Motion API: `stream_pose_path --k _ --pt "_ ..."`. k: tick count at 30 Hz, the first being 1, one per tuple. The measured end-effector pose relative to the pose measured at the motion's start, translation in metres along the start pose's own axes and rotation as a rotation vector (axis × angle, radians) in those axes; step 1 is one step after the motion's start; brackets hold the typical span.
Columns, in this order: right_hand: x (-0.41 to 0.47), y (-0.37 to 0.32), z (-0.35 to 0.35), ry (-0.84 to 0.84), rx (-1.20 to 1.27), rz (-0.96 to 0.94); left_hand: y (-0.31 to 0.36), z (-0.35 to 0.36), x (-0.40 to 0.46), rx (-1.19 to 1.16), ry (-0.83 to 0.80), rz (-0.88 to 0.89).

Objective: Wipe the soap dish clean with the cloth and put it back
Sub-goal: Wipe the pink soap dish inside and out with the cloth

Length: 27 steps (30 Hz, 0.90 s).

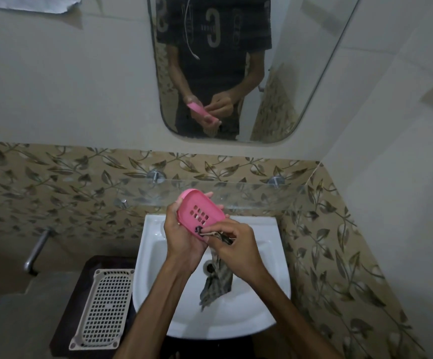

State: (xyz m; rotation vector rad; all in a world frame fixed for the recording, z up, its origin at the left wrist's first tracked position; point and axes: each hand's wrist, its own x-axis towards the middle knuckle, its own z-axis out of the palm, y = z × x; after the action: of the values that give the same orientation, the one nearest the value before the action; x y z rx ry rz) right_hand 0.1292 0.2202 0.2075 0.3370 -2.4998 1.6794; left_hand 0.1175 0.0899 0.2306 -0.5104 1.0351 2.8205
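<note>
Soap dish point(201, 212), unlabelled, in left hand point(181, 235) grip; right hand point(232, 244) pinches cloth point(216, 278).

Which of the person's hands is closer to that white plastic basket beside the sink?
The left. The left hand, holding the pink soap dish, is above the sink's left half, nearer the basket. The right hand, pinching the cloth, is farther right.

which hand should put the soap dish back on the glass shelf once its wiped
Left. The left hand already grips the pink soap dish just below the glass shelf; the right hand is busy pinching the cloth.
</note>
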Motion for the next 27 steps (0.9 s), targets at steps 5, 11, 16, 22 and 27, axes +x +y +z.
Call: stream_pose_path --k 5,11,16,22,27 --pt "0.009 0.004 -0.005 0.186 -0.235 -0.065 0.004 0.002 -0.004 0.011 -0.062 0.003" --pt "-0.011 -0.005 0.020 0.183 -0.086 0.102 -0.006 -0.001 -0.001 0.007 -0.062 0.022" --pt "0.006 -0.002 0.011 0.274 -0.188 -0.050 -0.007 -0.002 0.002 0.001 -0.094 0.005" --pt "-0.001 0.000 0.009 0.263 -0.280 -0.047 -0.003 0.000 0.000 -0.035 -0.085 0.046" --pt "0.015 -0.003 0.004 0.373 -0.401 -0.112 0.001 0.003 0.000 0.046 -0.113 0.081"
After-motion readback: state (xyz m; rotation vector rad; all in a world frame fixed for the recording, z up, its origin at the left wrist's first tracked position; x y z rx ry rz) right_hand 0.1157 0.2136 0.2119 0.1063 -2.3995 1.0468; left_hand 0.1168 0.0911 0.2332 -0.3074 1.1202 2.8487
